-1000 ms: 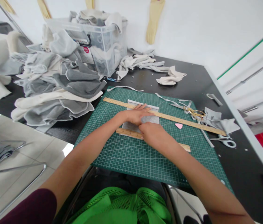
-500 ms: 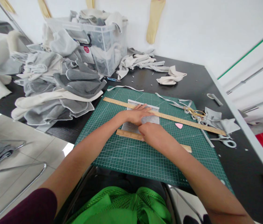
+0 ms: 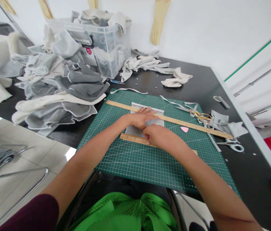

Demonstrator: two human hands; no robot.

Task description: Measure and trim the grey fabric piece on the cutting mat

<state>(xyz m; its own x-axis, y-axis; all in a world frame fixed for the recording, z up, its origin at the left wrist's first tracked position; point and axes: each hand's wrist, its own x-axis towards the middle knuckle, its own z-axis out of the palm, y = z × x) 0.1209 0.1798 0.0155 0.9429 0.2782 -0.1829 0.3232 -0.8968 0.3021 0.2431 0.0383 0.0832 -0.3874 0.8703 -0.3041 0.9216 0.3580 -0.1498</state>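
- Grey cloth pc (image 3: 133,131): flat on cutting mat (image 3: 126,163), right under both hands; long axis can't be told, middle hidden.
- Across far part of cloth, long ruler (image 3: 185,123), slanting far L to near R.
- Along near edge, approx. parallel, short ruler (image 3: 133,138); any overlap w/ cloth unclear.
- On cloth + long ruler, left hand (image 3: 142,119), palm down, fingers spread; nearer hand to that ruler.
- Over cloth's near-R part, left hand (image 3: 142,119) just beyond: right hand (image 3: 157,134), curled, fingertips at short ruler, i.e. nearer that one; can't tell if gripping anything.
- R of hands, nr long ruler: pink pc (image 3: 184,129); further R, gold-handled scissors (image 3: 199,116).
- Well apart, L: cloth pile (image 3: 61,86).
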